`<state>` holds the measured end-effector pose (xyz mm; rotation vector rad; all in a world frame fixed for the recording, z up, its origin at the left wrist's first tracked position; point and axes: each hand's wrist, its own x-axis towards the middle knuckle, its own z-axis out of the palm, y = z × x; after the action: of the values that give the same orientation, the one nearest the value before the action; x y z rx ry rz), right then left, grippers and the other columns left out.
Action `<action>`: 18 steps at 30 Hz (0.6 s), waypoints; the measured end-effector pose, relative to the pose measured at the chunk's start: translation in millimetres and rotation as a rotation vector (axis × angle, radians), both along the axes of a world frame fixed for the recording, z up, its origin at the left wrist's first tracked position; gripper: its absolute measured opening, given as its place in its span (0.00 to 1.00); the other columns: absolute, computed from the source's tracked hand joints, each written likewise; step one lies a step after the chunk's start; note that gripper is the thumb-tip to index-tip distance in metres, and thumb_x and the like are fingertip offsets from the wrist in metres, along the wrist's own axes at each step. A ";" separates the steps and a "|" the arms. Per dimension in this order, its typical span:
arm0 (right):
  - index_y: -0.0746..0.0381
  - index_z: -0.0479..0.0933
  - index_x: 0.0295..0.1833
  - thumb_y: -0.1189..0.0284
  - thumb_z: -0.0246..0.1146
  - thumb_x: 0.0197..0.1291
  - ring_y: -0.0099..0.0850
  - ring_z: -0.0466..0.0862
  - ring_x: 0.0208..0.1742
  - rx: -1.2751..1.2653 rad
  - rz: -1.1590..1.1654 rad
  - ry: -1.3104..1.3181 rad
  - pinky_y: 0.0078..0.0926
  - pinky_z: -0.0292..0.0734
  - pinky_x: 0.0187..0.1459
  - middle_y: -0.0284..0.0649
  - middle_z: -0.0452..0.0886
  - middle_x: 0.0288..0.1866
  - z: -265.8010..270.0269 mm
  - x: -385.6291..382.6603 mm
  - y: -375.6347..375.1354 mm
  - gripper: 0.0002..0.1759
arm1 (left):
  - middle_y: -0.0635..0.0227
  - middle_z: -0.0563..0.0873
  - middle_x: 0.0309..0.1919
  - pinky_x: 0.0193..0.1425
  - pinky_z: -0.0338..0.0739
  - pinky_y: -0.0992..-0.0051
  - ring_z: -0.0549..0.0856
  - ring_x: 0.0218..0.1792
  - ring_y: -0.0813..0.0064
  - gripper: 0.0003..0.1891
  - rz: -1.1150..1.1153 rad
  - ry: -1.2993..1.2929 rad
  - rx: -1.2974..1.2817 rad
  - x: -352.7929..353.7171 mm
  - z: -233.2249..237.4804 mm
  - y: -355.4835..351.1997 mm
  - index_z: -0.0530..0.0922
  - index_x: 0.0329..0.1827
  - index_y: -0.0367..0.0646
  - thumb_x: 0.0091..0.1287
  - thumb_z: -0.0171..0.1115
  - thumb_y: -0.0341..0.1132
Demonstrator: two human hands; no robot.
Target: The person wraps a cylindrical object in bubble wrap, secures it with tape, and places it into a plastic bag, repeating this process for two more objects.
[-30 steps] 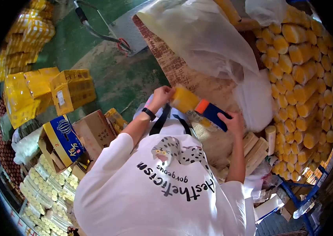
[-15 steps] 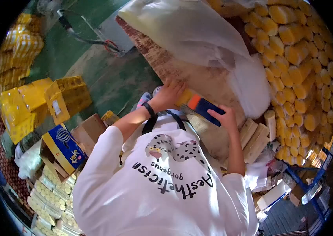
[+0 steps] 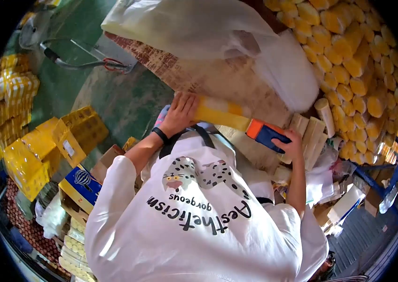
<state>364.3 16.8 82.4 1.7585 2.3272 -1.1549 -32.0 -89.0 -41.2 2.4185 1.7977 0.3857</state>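
Observation:
My left hand (image 3: 182, 110) is at the left end of a wide yellow strip (image 3: 220, 112) with pale patches, its fingers close together and curled over that end. The strip runs right, up to the orange edge of a dark blue hand tool (image 3: 269, 136) that looks like a tape dispenser. My right hand (image 3: 290, 143) grips this tool at its right end. Both hands are over a worn brown board (image 3: 208, 75), in front of my white shirt. Whatever lies beneath my left fingers is hidden.
Clear plastic sheeting (image 3: 189, 28) covers the board's far side. At the right is a tall stack of yellow-white bundles (image 3: 344, 75), with pale blocks (image 3: 312, 143) nearer. On the left stand yellow-taped boxes (image 3: 79, 136), a blue-yellow carton (image 3: 81, 185) and a metal handle (image 3: 76, 66).
My right hand and the blue tool have moved right, away from my left hand. A longer stretch of yellow strip now shows between them. My left hand appears slightly farther left, and the view has shifted.

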 end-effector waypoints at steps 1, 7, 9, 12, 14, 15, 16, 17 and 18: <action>0.65 0.83 0.40 0.59 0.78 0.41 0.36 0.76 0.39 -0.011 -0.023 0.015 0.31 0.73 0.42 0.43 0.75 0.36 -4.7 6.7 -1.1 0.24 | 0.56 0.73 0.62 0.74 0.55 0.55 0.70 0.65 0.58 0.43 -0.012 -0.002 0.002 0.6 -1.3 -0.1 0.66 0.65 0.34 0.52 0.63 0.57; 0.64 0.83 0.40 0.61 0.79 0.39 0.36 0.78 0.40 0.055 -0.078 0.073 0.32 0.74 0.44 0.42 0.77 0.34 -26.7 26.9 7.8 0.24 | 0.56 0.73 0.62 0.75 0.54 0.54 0.70 0.64 0.58 0.46 -0.028 -0.012 -0.013 1.1 -6.0 -2.8 0.65 0.66 0.33 0.50 0.64 0.58; 0.65 0.83 0.39 0.60 0.79 0.40 0.35 0.79 0.38 0.002 -0.112 0.082 0.31 0.75 0.42 0.42 0.79 0.34 -17.2 38.1 19.3 0.24 | 0.55 0.72 0.62 0.74 0.55 0.55 0.69 0.65 0.58 0.45 -0.013 0.006 -0.012 2.6 -4.7 -3.2 0.65 0.65 0.33 0.50 0.64 0.58; 0.65 0.84 0.39 0.59 0.77 0.43 0.31 0.82 0.33 0.084 -0.027 0.031 0.28 0.77 0.38 0.42 0.83 0.31 -17.3 45.5 26.4 0.23 | 0.55 0.73 0.62 0.74 0.55 0.55 0.69 0.65 0.58 0.44 -0.010 0.023 -0.036 5.1 -0.8 -2.8 0.65 0.65 0.32 0.52 0.64 0.57; 0.65 0.84 0.41 0.59 0.77 0.45 0.30 0.83 0.33 -0.039 -0.052 0.022 0.27 0.78 0.37 0.42 0.84 0.31 -8.4 32.2 33.4 0.23 | 0.54 0.73 0.61 0.75 0.55 0.55 0.69 0.65 0.58 0.44 -0.001 0.047 -0.050 6.5 0.3 -2.1 0.65 0.65 0.32 0.52 0.64 0.56; 0.63 0.84 0.44 0.57 0.76 0.46 0.29 0.82 0.32 -0.139 -0.061 0.036 0.26 0.78 0.37 0.42 0.84 0.31 -23.7 42.1 35.5 0.24 | 0.54 0.73 0.61 0.75 0.55 0.55 0.69 0.65 0.58 0.43 0.004 0.059 -0.054 7.7 0.1 -1.1 0.65 0.65 0.32 0.52 0.65 0.55; 0.64 0.84 0.42 0.59 0.76 0.46 0.28 0.82 0.31 -0.138 -0.105 0.103 0.26 0.77 0.36 0.42 0.83 0.29 -31.6 41.1 30.7 0.22 | 0.54 0.73 0.61 0.75 0.54 0.54 0.69 0.65 0.58 0.43 -0.002 0.046 -0.049 7.9 -1.3 -1.4 0.65 0.66 0.32 0.52 0.65 0.55; 0.65 0.83 0.40 0.61 0.76 0.46 0.27 0.81 0.30 -0.134 -0.143 0.169 0.27 0.76 0.34 0.42 0.83 0.28 -39.4 37.3 27.5 0.21 | 0.54 0.72 0.62 0.75 0.53 0.53 0.69 0.65 0.57 0.43 -0.004 0.031 -0.043 7.8 -3.7 -2.4 0.64 0.66 0.32 0.52 0.65 0.54; 0.67 0.83 0.38 0.63 0.77 0.45 0.26 0.80 0.29 -0.133 -0.178 0.235 0.27 0.76 0.33 0.42 0.82 0.26 -48.1 36.7 26.2 0.20 | 0.55 0.72 0.62 0.75 0.53 0.52 0.69 0.65 0.57 0.44 -0.002 0.016 -0.038 9.0 -4.7 -2.2 0.64 0.66 0.33 0.52 0.65 0.54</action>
<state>401.0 43.0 34.3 1.9078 2.1808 -1.5834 -23.0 -91.3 -45.9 2.4049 1.7916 0.3291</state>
